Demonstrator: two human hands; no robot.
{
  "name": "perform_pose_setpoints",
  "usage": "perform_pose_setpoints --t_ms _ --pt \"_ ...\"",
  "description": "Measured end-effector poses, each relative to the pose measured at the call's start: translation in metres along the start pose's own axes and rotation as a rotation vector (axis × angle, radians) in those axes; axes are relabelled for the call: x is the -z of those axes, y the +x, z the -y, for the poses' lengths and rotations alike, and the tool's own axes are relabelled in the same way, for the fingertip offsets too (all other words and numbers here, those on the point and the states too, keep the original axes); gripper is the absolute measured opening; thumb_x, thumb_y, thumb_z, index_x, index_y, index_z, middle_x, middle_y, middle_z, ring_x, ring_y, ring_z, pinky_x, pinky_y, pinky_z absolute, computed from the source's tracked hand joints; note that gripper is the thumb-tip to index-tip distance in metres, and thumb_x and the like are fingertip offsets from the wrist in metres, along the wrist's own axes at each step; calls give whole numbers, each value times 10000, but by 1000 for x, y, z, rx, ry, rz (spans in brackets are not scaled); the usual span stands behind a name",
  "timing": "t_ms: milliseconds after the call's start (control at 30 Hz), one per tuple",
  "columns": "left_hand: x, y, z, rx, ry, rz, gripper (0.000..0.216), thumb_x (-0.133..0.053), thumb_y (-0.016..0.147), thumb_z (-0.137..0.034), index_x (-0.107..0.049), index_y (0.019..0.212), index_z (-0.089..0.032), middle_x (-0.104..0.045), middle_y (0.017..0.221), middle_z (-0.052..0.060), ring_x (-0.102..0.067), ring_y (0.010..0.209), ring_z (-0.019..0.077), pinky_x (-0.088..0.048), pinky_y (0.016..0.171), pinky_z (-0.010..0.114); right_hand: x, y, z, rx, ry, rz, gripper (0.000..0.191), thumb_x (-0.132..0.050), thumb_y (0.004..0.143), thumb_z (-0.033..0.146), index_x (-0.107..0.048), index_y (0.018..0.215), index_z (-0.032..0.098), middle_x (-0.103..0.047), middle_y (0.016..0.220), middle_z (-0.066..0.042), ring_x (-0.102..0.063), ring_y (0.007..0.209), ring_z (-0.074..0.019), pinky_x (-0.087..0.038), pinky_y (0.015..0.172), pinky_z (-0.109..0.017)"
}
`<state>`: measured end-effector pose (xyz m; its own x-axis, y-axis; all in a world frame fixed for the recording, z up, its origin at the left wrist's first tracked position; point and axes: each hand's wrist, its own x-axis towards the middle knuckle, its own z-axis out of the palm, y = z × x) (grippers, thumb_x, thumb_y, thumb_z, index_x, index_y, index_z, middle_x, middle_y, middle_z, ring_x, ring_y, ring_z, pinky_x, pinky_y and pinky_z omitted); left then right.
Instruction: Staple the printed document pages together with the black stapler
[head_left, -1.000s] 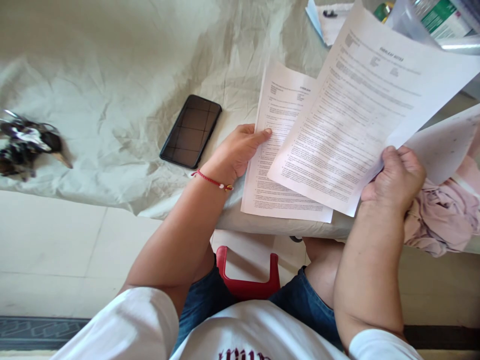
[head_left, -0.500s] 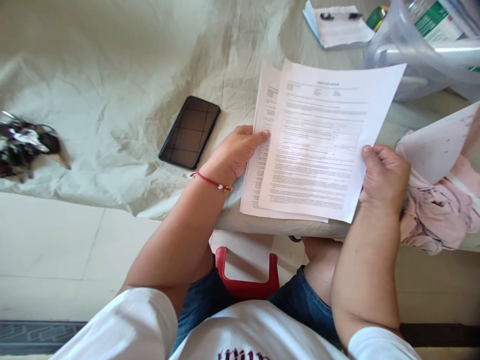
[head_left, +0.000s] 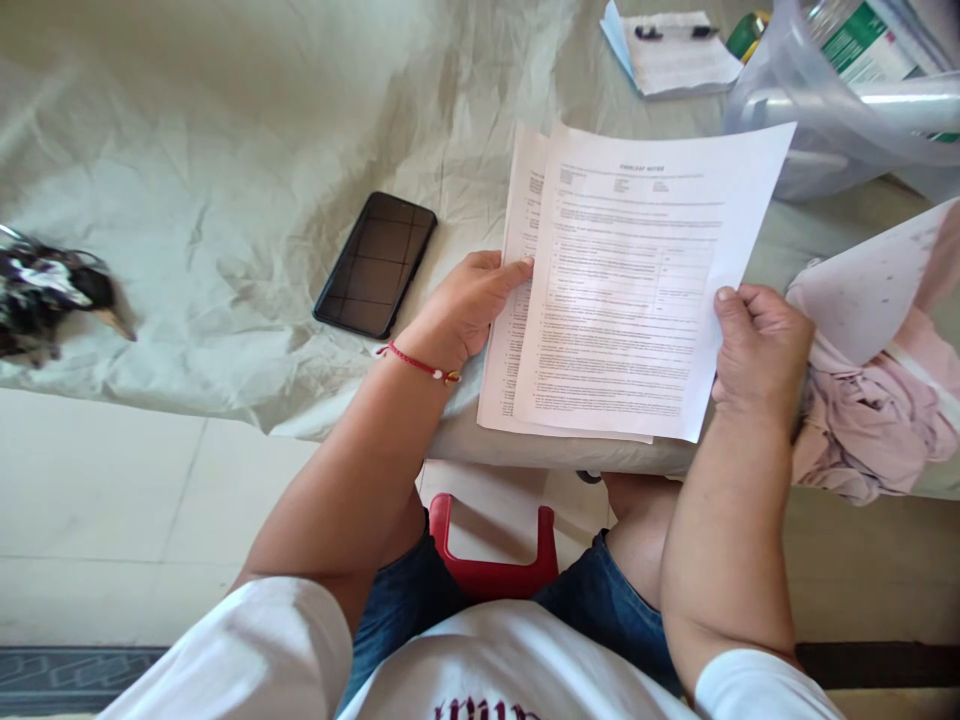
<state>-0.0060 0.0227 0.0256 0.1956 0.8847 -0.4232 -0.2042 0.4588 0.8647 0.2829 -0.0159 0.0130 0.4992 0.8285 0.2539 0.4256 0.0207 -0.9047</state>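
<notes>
The right hand (head_left: 761, 350) has its fingers (head_left: 729, 312) closed on the right edge of a printed sheet (head_left: 637, 290) — thumb on top, the sheet held just above and nearly square over a second printed sheet (head_left: 519, 250) that lies flat on the table (head_left: 262, 200); the left hand (head_left: 469, 305) rests on that lower sheet's left edge, fingers loosely curled and one fingertip pressing the paper, not gripping it. A red cord bracelet (head_left: 420, 363) circles the left wrist. Left of that hand a dark phone (head_left: 375, 263) lies face up on the creased pale cloth covering the table; far left sits a dark, blurred bundle (head_left: 49, 295). Right of the right hand lies crumpled pink fabric (head_left: 877, 430); behind it a clear plastic container (head_left: 832, 110), and beside that — a clipped stack of notes (head_left: 679, 55).
</notes>
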Motion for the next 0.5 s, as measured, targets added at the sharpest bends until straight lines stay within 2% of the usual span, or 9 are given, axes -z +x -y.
perform_pose_setpoints --t_ms 500 --pt "-1 -2 -1 0 -3 -7 306 -805 916 -360 -790 1147 -161 -865 975 112 -838 1074 324 -689 1000 476 0 -1 -2 27 -43 28 236 -771 840 398 -783 857 163 -621 701 35 -502 634 -108 -420 637 -275"
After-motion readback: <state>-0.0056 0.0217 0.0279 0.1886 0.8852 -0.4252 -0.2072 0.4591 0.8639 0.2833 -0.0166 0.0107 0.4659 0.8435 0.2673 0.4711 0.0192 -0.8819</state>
